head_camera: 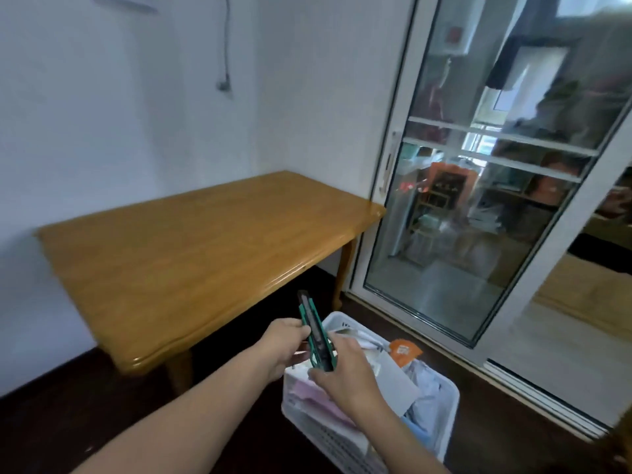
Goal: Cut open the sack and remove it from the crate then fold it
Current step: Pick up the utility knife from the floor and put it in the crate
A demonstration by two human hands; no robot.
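Note:
A green utility knife stands nearly upright between both hands, above the crate. My left hand pinches its upper body from the left. My right hand grips its lower end from the right. The white slatted crate sits on the dark floor below, filled with several parcels: a grey mailer sack, an orange-labelled packet, pink and white packages and pale blue plastic. My right forearm hides part of the crate's contents.
A wooden table stands against the white wall to the left of the crate. A glass sliding door with a white frame is at the right, its track close behind the crate. A cable with a plug hangs on the wall.

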